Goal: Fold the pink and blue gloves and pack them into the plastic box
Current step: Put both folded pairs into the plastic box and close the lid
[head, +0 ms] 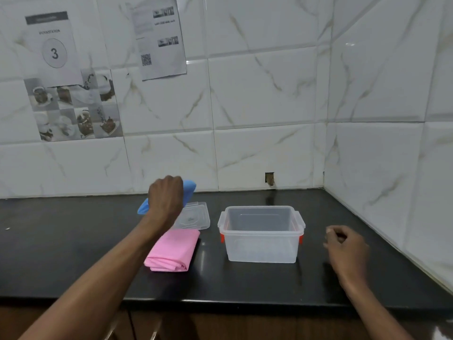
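My left hand [165, 195] is closed around the folded blue gloves [190, 190] and holds them in the air above the box's lid, left of the box. The folded pink gloves [174, 251] lie on the black counter under my left forearm. The clear plastic box [261, 233] with red clips stands open and empty at the centre right. My right hand [345, 246] hovers right of the box, fingers loosely curled with nothing in them.
The clear lid [195, 215] lies flat on the counter [73, 241] between the pink gloves and the tiled wall. Tiled walls close off the back and right side. Papers are taped to the wall at upper left. The counter's front edge runs below my arms.
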The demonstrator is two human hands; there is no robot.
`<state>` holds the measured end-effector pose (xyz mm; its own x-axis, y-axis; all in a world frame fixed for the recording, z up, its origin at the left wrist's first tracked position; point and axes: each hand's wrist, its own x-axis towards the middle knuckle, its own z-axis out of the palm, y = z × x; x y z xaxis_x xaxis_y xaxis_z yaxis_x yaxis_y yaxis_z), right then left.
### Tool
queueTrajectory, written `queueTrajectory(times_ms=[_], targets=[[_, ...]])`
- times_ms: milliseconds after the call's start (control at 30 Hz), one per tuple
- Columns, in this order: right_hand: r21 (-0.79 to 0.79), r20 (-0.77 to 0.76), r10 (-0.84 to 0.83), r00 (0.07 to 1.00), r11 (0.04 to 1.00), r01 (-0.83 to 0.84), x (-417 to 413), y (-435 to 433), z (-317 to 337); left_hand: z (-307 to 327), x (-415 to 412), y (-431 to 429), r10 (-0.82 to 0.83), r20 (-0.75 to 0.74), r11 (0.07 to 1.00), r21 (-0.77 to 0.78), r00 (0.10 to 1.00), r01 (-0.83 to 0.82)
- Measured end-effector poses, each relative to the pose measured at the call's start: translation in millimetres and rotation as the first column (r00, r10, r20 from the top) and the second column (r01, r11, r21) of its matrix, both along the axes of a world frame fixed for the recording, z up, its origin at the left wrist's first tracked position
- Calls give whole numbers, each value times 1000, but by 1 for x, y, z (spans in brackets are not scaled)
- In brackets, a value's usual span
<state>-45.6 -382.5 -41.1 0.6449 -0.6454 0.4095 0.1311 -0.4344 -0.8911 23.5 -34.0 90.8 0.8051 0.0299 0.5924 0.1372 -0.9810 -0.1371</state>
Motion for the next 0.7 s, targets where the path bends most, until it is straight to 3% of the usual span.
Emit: queueTrajectory(times_ms=[100, 167, 233, 300, 367, 467, 533, 633, 700], targets=[[157, 258, 66, 964, 981, -109, -21, 17, 21, 26, -15, -6, -185, 131, 981, -27, 974, 190], [219, 321, 266, 909, 913, -344, -37, 41, 45, 34, -26, -19, -306, 201, 949, -16, 930, 316], [309, 264, 545, 796, 734, -605, -49, 69, 70, 34, -36, -37, -398, 223, 915, 18, 890, 404], [484, 193, 744, 640, 495, -721, -52, 90, 94, 27, -46, -58, -487, 241, 870, 46, 839, 492], [629, 191, 840, 508, 293, -721, -49, 103, 113, 15, -55, -75, -605, 264, 791, 91, 751, 605], [755, 317, 811, 492, 98, -648, -39, 106, 131, -7, -65, -90, -737, 262, 675, 256, 623, 692], [800, 334, 786, 521, 56, -597, -36, 105, 134, -15, -65, -91, -766, 269, 643, 321, 584, 696], [815, 231, 789, 570, 163, -557, -32, 107, 126, -26, -61, -88, -808, 302, 589, 406, 505, 699], [824, 239, 772, 589, 159, -544, -30, 111, 120, -34, -58, -86, -835, 313, 550, 464, 452, 694]])
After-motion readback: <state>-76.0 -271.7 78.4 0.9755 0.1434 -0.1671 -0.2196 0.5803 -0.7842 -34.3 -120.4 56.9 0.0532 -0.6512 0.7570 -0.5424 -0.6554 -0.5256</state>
